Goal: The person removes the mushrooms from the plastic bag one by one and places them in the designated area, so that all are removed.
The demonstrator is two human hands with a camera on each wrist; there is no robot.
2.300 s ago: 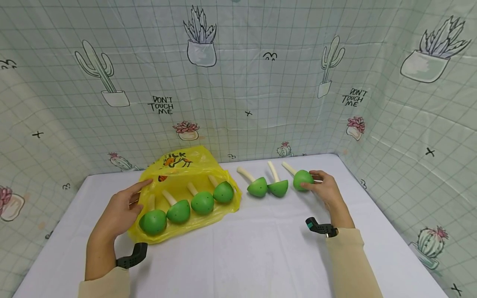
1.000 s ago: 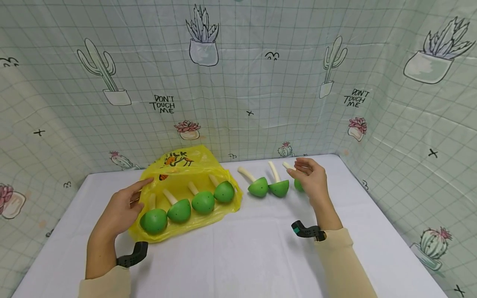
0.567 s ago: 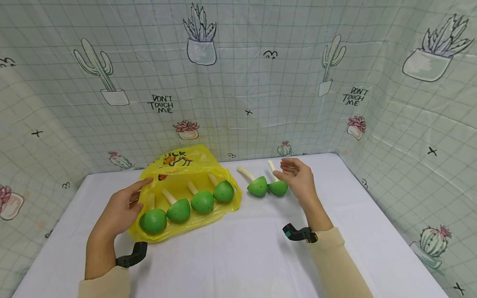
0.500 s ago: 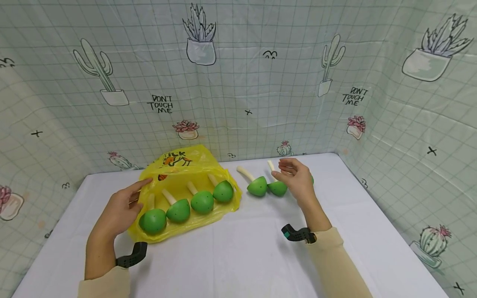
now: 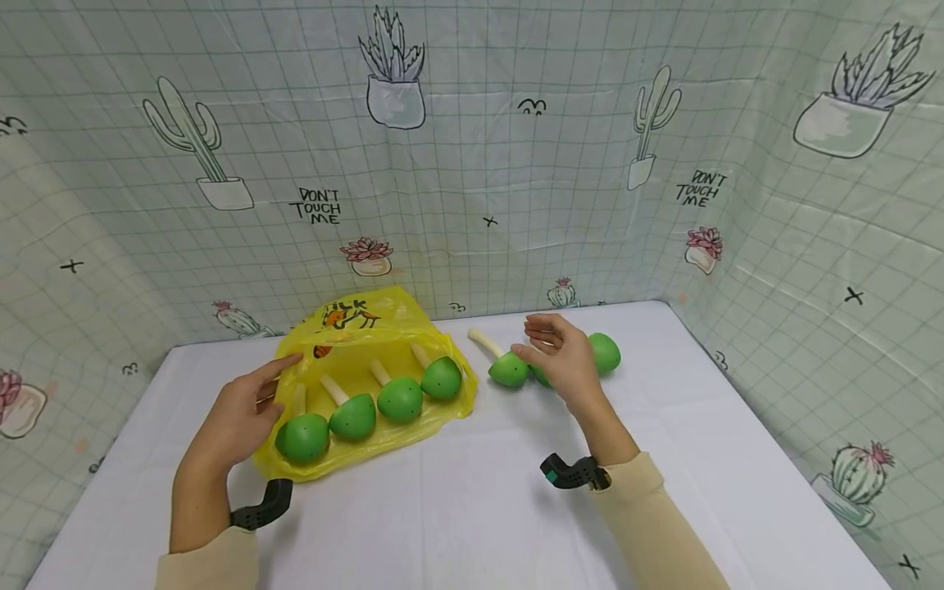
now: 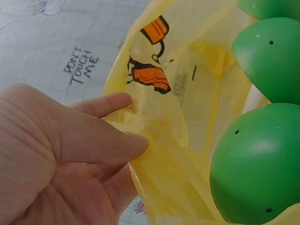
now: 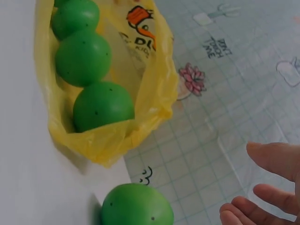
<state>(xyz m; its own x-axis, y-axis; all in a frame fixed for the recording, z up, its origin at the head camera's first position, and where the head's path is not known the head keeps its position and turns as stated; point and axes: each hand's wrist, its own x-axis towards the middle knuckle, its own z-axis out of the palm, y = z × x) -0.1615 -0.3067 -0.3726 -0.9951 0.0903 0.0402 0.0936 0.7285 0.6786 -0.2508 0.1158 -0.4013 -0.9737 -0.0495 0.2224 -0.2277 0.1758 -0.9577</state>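
My left hand [image 5: 239,419] pinches the left edge of a yellow plastic bag [image 5: 435,422]; in the left wrist view the thumb [image 6: 117,145] lies over its thin rim. Several toy mushrooms with black-dotted green caps and pale stems lie in a row in the bag's wide mouth, among them a mushroom [image 5: 304,439] nearest that hand. My right hand [image 5: 562,360] hovers with nothing in it, fingers apart, over the loose mushrooms. It mostly hides the middle one, between the left loose mushroom [image 5: 509,370] and the right loose mushroom [image 5: 605,354], whose stem is hidden.
A white cloth covers the table [image 5: 442,524]. Behind it and along both sides hangs a pale grid-patterned curtain [image 5: 472,164] printed with cacti and lettering. A black wrist camera [image 5: 265,506] is strapped to the left wrist, another camera [image 5: 568,472] to the right.
My right hand has left the rightmost mushroom and moved left above the loose ones, uncovering that mushroom's cap and covering the middle one. My left hand stays at the bag.
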